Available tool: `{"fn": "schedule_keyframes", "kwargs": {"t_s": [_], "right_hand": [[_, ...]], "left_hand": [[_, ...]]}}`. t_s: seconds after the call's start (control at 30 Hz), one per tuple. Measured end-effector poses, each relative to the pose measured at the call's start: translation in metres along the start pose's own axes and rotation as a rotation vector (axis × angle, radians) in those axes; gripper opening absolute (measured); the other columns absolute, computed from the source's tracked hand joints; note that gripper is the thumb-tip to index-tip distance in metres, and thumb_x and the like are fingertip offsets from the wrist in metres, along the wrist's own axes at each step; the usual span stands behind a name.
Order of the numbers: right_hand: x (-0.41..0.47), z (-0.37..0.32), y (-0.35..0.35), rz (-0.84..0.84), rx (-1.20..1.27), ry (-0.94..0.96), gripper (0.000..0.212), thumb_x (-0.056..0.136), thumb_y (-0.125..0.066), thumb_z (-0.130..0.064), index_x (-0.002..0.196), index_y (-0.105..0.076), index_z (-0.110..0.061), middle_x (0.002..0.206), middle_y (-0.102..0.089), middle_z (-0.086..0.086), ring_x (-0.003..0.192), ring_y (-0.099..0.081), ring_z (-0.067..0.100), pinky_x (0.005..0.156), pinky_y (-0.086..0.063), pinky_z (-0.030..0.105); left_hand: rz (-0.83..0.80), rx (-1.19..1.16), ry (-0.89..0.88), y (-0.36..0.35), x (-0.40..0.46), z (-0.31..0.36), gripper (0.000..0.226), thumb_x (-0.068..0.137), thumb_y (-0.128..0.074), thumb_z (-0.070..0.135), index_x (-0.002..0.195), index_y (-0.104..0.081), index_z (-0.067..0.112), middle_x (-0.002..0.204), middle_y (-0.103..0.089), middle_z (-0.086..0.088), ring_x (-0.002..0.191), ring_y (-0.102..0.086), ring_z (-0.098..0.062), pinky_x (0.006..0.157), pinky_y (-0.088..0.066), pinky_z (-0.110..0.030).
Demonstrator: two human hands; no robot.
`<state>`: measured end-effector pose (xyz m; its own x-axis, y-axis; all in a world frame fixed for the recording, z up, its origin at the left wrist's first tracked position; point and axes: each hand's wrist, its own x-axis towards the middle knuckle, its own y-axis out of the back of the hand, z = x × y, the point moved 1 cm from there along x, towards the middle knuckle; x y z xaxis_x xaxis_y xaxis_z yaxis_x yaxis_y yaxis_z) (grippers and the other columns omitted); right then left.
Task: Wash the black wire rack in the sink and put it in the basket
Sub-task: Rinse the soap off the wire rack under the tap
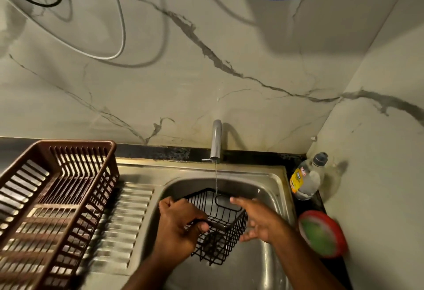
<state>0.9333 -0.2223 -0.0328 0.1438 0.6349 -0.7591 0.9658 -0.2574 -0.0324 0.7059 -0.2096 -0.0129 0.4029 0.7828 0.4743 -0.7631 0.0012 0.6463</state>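
The black wire rack (226, 221) hangs over the steel sink (273, 182), under a thin stream of water from the tap (216, 139). My left hand (179, 223) grips the rack's near left rim with curled fingers and thumb. On the rack's right side my right hand (257, 218) lies with straight fingers, touching the wires. The brown plastic basket (91, 145) stands on the drainboard to the left of the sink, with nothing in it that I can see.
A dish soap bottle (307, 177) lies on the dark counter at the sink's right corner. In front of it sits a red-rimmed round tub with green contents (321, 234). Marble walls close the back and right. Cables and a blue hose hang on the wall.
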Motion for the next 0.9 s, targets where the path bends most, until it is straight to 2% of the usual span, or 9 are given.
{"fn": "schedule_keyframes", "kwargs": {"t_s": [0.1, 0.23, 0.33, 0.43, 0.5, 0.57, 0.7, 0.8, 0.9], "right_hand": [[0.002, 0.008, -0.005, 0.056, -0.060, 0.071, 0.086, 0.090, -0.063, 0.001, 0.160, -0.016, -0.016, 0.158, -0.029, 0.017, 0.132, -0.045, 0.038, 0.087, -0.057, 0.058], [0.003, 0.019, -0.010, 0.148, -0.138, 0.268, 0.082, 0.094, -0.060, -0.001, 0.161, -0.017, -0.022, 0.164, -0.026, 0.008, 0.116, -0.054, 0.023, 0.066, -0.056, 0.033], [0.005, 0.029, -0.010, 0.260, -0.233, 0.407, 0.079, 0.095, -0.061, -0.005, 0.160, -0.020, -0.022, 0.163, -0.030, 0.006, 0.127, -0.056, 0.026, 0.085, -0.057, 0.037], [0.007, 0.034, -0.014, 0.391, -0.312, 0.527, 0.079, 0.094, -0.065, -0.008, 0.159, -0.023, -0.025, 0.157, -0.042, 0.009, 0.093, -0.071, 0.019, 0.071, -0.060, 0.032], [0.011, 0.035, -0.017, 0.462, -0.367, 0.593, 0.081, 0.093, -0.067, -0.008, 0.159, -0.023, -0.027, 0.148, -0.053, 0.013, 0.081, -0.070, 0.017, 0.052, -0.051, 0.017], [0.014, 0.033, -0.019, 0.511, -0.426, 0.666, 0.085, 0.091, -0.070, -0.008, 0.157, -0.020, -0.028, 0.137, -0.061, 0.014, 0.074, -0.063, 0.007, 0.052, -0.051, 0.013], [0.019, 0.025, -0.023, 0.552, -0.471, 0.818, 0.091, 0.087, -0.073, -0.005, 0.159, -0.022, -0.027, 0.140, -0.058, 0.014, 0.071, -0.055, -0.001, 0.058, -0.057, 0.018], [0.024, 0.022, -0.023, 0.528, -0.476, 0.901, 0.094, 0.084, -0.075, -0.001, 0.158, -0.023, -0.027, 0.116, -0.067, 0.010, 0.054, -0.048, 0.001, 0.046, -0.047, 0.012], [0.028, 0.022, -0.016, 0.519, -0.469, 0.979, 0.096, 0.082, -0.075, 0.003, 0.159, -0.025, -0.027, 0.133, -0.061, 0.002, 0.052, -0.056, 0.011, 0.043, -0.048, 0.016]], "left_hand": [[0.001, 0.037, -0.093, -0.007, -0.023, 0.001, 0.011, 0.079, -0.072, 0.041, 0.078, -0.067, 0.031, 0.078, -0.061, 0.026, 0.082, -0.054, 0.009, 0.082, -0.032, -0.036], [-0.099, 0.105, -0.162, -0.003, -0.037, 0.007, 0.014, 0.090, -0.066, 0.049, 0.089, -0.070, 0.035, 0.090, -0.062, 0.028, 0.099, -0.054, 0.005, 0.082, -0.032, -0.039], [-0.104, 0.107, 0.027, 0.005, -0.042, 0.002, 0.036, 0.092, -0.052, 0.061, 0.120, -0.067, 0.044, 0.133, -0.056, 0.028, 0.137, -0.042, -0.010, 0.102, -0.034, -0.046], [-0.113, -0.117, 0.396, 0.006, -0.044, -0.018, 0.072, 0.088, -0.063, 0.050, 0.153, -0.031, 0.053, 0.165, -0.027, 0.014, 0.151, -0.028, -0.015, 0.116, -0.030, -0.046], [-0.188, -0.532, 0.751, 0.001, -0.043, -0.033, 0.089, 0.088, -0.070, 0.012, 0.147, -0.025, 0.062, 0.164, -0.032, 0.008, 0.140, -0.044, -0.015, 0.110, -0.046, -0.045], [-0.295, -0.676, 0.964, -0.007, -0.040, -0.047, 0.092, 0.088, -0.063, -0.009, 0.145, -0.029, 0.056, 0.156, -0.043, 0.003, 0.121, -0.060, -0.021, 0.094, -0.057, -0.039], [-0.352, -0.729, 1.184, -0.032, -0.031, -0.066, 0.069, 0.094, -0.061, -0.002, 0.153, -0.040, 0.029, 0.143, -0.054, -0.002, 0.114, -0.064, -0.030, 0.075, -0.059, -0.041], [-0.332, -0.790, 1.273, -0.044, -0.019, -0.070, 0.042, 0.100, -0.053, 0.003, 0.138, -0.056, 0.023, 0.128, -0.066, -0.008, 0.108, -0.070, -0.034, 0.088, -0.059, -0.056], [-0.320, -0.777, 1.269, -0.052, -0.014, -0.068, 0.033, 0.102, -0.049, 0.008, 0.127, -0.062, 0.025, 0.124, -0.069, -0.007, 0.109, -0.069, -0.034, 0.094, -0.055, -0.056]]}}
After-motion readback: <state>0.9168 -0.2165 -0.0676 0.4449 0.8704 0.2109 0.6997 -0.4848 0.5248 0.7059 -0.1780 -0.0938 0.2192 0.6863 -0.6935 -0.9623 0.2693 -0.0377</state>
